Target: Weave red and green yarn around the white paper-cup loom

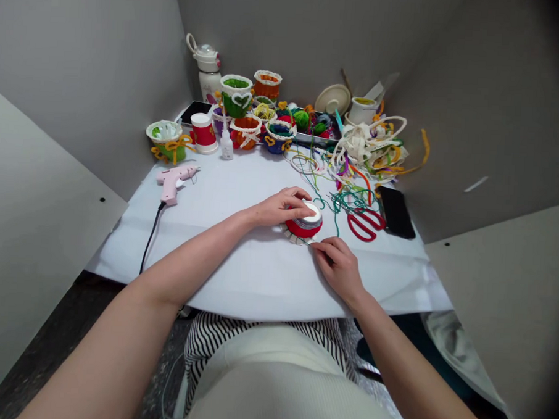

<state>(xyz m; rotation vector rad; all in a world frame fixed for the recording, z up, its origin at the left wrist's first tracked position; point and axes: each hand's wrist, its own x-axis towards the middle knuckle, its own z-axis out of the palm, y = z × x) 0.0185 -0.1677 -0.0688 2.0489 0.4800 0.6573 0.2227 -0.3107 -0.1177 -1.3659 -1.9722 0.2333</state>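
Observation:
An upside-down paper cup (303,229), wrapped with red and grey yarn, stands on the white tablecloth in front of me. Its cut white strips fan out around the bottom edge. My left hand (282,207) rests over the cup's white base with fingers and thumb gripping it from the left. At the lower right of the rim, my right hand (336,261) is closed in a pinch on thin green yarn. More green yarn (351,202) trails in loose loops across the cloth behind and to the right of the cup.
Red-handled scissors (366,224) and a black phone (397,212) lie on the right. A pink glue gun (173,181) with its cord lies left. Behind are decorated yarn cups (246,132), a glue bottle (226,144), a tumbler (209,77) and a pile of cords (368,145).

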